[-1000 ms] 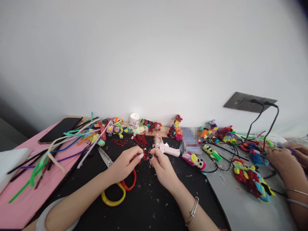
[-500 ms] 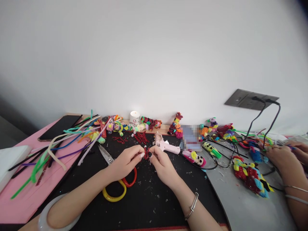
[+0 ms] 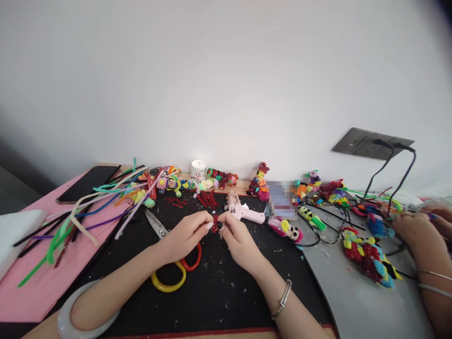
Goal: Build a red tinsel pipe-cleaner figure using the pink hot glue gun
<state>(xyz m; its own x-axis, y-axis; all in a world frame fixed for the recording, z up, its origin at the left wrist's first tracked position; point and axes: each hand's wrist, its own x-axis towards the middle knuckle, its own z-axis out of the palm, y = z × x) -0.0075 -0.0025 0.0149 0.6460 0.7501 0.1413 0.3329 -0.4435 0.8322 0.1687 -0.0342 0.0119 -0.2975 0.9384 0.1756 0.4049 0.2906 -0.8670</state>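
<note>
White wall backs a bench (image 3: pixel 226 301) covered by a black mat. Over its middle, the left hand (image 3: pixel 183 235) and right hand (image 3: pixel 238 240) meet, fingertips of both pinching one small red tinsel piece (image 3: pixel 214 222) held between them. One pair of scissors (image 3: pixel 169 256) lies partly under the left hand; one pink glue gun (image 3: pixel 245 212) sits just beyond the right. Another person's hand (image 3: pixel 413 233) works far right.

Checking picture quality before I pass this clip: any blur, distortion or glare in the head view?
Head view: even, soft light with faint shadows; wide-angle bending curves the black work mat and darkens the corners; a pixelated patch masks something behind the pink glue gun; the left hand, right hand and small red glittery twisted piece are sharp.
</note>
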